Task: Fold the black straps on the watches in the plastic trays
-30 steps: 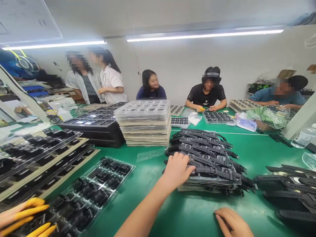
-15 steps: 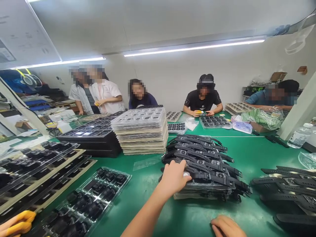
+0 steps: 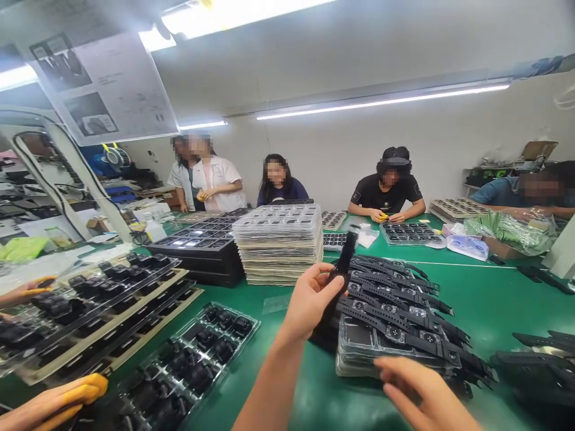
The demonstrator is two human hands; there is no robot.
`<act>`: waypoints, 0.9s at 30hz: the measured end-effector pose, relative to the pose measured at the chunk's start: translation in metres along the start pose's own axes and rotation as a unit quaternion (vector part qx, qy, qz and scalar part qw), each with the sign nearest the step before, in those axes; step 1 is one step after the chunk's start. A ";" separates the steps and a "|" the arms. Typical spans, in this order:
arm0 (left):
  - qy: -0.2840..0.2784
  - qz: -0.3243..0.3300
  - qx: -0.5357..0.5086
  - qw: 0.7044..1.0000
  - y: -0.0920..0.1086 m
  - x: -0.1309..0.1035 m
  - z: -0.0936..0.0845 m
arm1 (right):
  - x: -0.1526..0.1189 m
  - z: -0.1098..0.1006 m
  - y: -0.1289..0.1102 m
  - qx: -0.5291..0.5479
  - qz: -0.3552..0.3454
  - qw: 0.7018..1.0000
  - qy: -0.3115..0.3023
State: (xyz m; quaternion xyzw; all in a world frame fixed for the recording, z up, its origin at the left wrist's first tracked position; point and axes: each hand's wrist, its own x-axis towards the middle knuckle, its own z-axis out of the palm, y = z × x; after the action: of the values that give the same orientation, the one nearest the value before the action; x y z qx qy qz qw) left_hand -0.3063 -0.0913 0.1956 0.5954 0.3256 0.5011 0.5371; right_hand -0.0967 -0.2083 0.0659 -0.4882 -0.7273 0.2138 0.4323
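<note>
My left hand (image 3: 312,299) is closed around a black smartwatch (image 3: 345,257), its strap pointing up and away above the table. To the right, smartwatches (image 3: 395,332) with black straps lie in rows, backs up, on a stack of clear plastic trays (image 3: 348,365). One front compartment of the top tray shows bare. My right hand (image 3: 426,389) is in front of this stack, slightly blurred, fingers apart and holding nothing. Left of my forearm lies a clear tray (image 3: 204,353) with folded black watches in its compartments.
Stacked trays of watches (image 3: 135,311) stand at the left, where another person's yellow-tipped fingers (image 3: 90,389) reach in. A tall stack of trays (image 3: 278,257) and a black case (image 3: 202,263) stand behind. More black watches (image 3: 539,371) lie at right. Co-workers sit across the table.
My left hand has lifted a smartwatch off the front left of the top tray. My right hand has moved up and toward the stack. The view has turned left.
</note>
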 end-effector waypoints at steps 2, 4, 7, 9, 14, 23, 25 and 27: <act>-0.013 -0.021 -0.128 0.991 -0.002 0.004 0.012 | 0.035 -0.006 -0.015 0.004 0.009 0.999 0.038; -0.024 -0.038 -0.205 0.978 -0.006 0.008 0.025 | 0.064 -0.010 -0.023 0.020 -0.034 0.996 0.086; 0.000 -0.058 -0.260 0.964 -0.013 0.015 0.038 | 0.086 -0.015 -0.029 0.089 -0.057 0.993 0.060; 0.030 -0.054 -0.265 0.962 -0.016 0.020 0.039 | 0.089 -0.021 -0.033 0.183 -0.021 0.983 0.003; 0.053 -0.015 -0.235 0.970 -0.024 0.027 0.035 | 0.083 -0.034 -0.033 0.414 -0.007 0.910 -0.029; -0.074 0.117 0.147 0.979 -0.058 0.019 0.049 | 0.098 -0.031 -0.024 0.136 -0.018 0.960 0.242; -0.103 0.150 0.231 0.956 -0.061 0.014 0.054 | 0.099 -0.029 -0.020 0.135 -0.004 0.954 0.269; -0.120 0.161 0.281 0.939 -0.060 0.010 0.058 | 0.097 -0.025 -0.016 0.173 0.013 0.943 0.283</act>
State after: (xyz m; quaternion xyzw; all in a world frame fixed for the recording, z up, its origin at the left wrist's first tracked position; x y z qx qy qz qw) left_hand -0.2397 -0.0871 0.1444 0.8221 0.2861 0.3941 0.2951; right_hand -0.0987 -0.1311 0.1320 -0.4555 -0.5205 0.1953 0.6953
